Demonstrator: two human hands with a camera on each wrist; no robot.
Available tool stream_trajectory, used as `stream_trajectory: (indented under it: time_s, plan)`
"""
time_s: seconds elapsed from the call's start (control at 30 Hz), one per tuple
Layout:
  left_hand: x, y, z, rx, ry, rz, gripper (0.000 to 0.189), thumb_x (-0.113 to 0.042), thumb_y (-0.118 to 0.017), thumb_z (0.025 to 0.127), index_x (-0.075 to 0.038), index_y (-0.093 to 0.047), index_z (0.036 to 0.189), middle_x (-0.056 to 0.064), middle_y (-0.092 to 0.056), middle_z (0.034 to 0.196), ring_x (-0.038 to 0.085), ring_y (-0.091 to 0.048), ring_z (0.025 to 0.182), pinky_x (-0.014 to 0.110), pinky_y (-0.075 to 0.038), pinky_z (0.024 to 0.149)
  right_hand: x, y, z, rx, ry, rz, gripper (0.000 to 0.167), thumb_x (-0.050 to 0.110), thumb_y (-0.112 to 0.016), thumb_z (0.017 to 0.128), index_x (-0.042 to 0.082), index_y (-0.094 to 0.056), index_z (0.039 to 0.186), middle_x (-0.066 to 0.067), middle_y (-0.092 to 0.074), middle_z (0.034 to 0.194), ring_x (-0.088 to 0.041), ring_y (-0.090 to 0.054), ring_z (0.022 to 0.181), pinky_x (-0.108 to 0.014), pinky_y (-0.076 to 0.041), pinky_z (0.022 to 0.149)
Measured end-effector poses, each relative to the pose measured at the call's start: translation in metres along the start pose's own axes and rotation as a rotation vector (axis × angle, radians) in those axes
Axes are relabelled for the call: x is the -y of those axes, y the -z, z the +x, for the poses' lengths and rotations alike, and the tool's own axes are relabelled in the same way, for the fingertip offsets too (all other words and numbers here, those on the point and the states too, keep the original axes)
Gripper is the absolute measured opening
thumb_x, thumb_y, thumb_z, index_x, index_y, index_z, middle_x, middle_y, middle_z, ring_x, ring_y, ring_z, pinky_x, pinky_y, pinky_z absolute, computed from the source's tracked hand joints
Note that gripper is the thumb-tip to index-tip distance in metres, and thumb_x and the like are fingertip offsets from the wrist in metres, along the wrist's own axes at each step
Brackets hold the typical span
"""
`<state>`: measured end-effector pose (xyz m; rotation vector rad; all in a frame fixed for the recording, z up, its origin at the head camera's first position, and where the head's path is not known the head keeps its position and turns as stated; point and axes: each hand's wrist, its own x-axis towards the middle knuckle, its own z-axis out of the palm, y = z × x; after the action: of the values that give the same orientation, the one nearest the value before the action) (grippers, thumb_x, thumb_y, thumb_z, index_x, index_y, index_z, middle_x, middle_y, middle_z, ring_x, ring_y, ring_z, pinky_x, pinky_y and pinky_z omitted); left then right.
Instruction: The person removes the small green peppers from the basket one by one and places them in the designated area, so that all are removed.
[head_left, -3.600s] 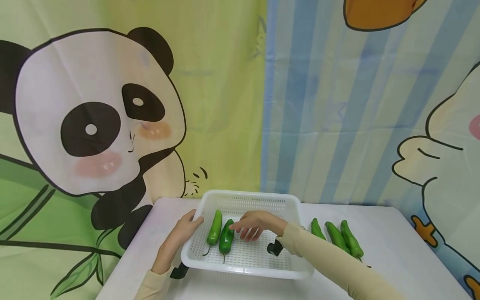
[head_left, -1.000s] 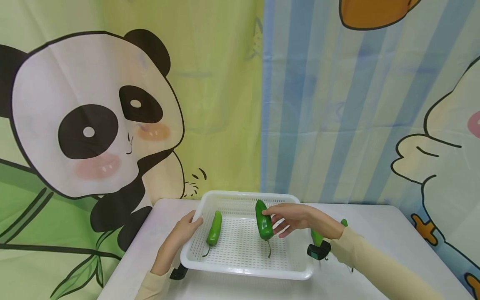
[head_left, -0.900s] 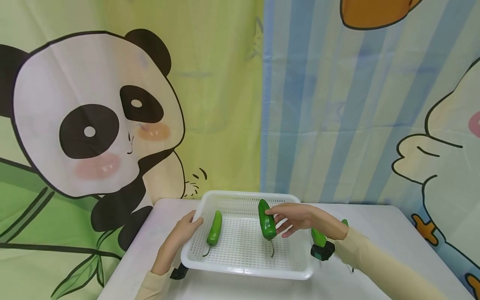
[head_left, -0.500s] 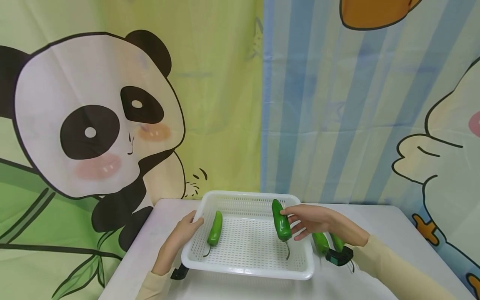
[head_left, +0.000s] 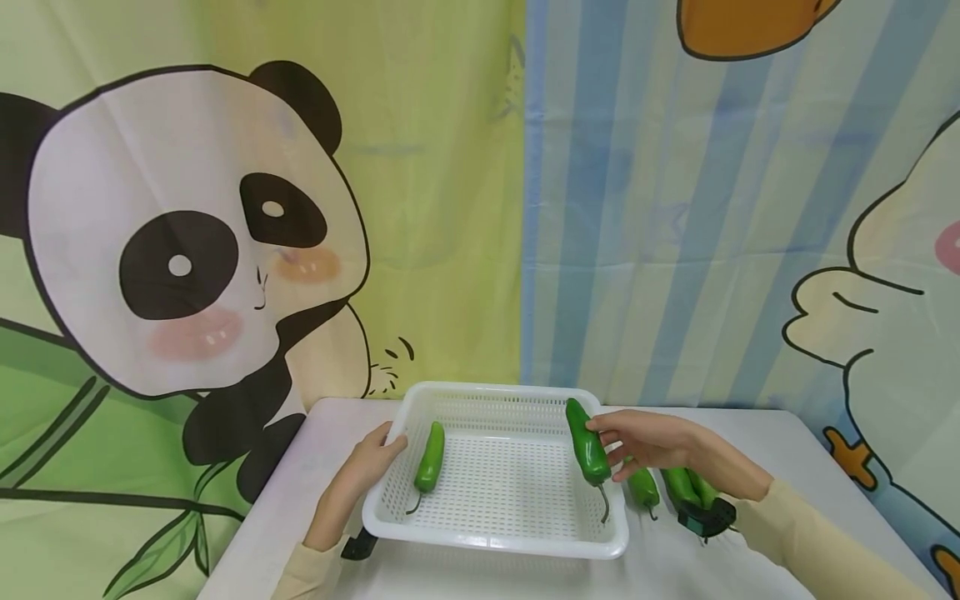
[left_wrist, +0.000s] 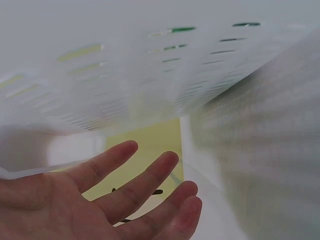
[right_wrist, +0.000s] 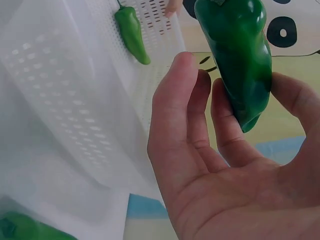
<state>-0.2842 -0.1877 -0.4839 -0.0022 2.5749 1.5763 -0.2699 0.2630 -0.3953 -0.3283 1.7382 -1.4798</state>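
Note:
A white perforated plastic basket point(head_left: 487, 544) stands on the table. My left hand point(head_left: 369, 462) holds its left rim, thumb over the edge; in the left wrist view that hand's fingers point(left_wrist: 135, 197) stretch along the outside, under the basket wall point(left_wrist: 135, 65). Between thumb and fingertips, my right hand point(head_left: 648, 437) pinches a dark green chili pepper point(head_left: 587, 446) near its tip. This pepper hangs at the basket's right side, stem downward. In the right wrist view the pepper point(right_wrist: 237, 55) looks glossy. A lighter green chili pepper point(head_left: 430, 458) lies at the left inside the basket.
To the right of the basket, a green pepper point(head_left: 642, 485) lies on the white table point(head_left: 795, 483). Two more peppers point(head_left: 678, 483) lie farther right, partly behind the right wrist's black camera point(head_left: 707, 518). A curtain point(head_left: 450, 208) with cartoon animals hangs behind the table.
The dark green pepper, earlier lying in the basket beside the lighter one, is now lifted. My right hand has carried it rightward to the basket's right side. The left hand stays put.

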Motion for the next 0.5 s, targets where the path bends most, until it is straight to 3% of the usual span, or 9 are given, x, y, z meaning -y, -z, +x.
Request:
stream_trajectory:
  time_s: [0.23,0.5]
  plan:
    - [0.000,0.000,0.000,0.003,-0.002,-0.002,0.050,-0.029,-0.051,0.104,-0.010,-0.042,0.150,0.025,-0.068,0.119,0.027,-0.075,0.077,0.041,-0.064,0.055,-0.010,0.005,-0.017,0.047,0.037,0.010,0.032,0.033,-0.041,0.108,0.010,-0.057,0.123,-0.008,-0.068,0.116,-0.022,-0.070,0.099,-0.038,-0.063,0.083]
    - [0.000,0.000,0.001,0.002,-0.004,-0.007,0.049,-0.028,-0.051,0.104,-0.010,-0.043,0.149,0.024,-0.069,0.118,0.027,-0.075,0.077,0.041,-0.065,0.055,-0.019,0.021,-0.042,0.095,0.082,0.045,0.036,0.029,-0.031,0.111,0.012,-0.056,0.130,-0.007,-0.063,0.127,-0.020,-0.068,0.104,-0.036,-0.062,0.086]
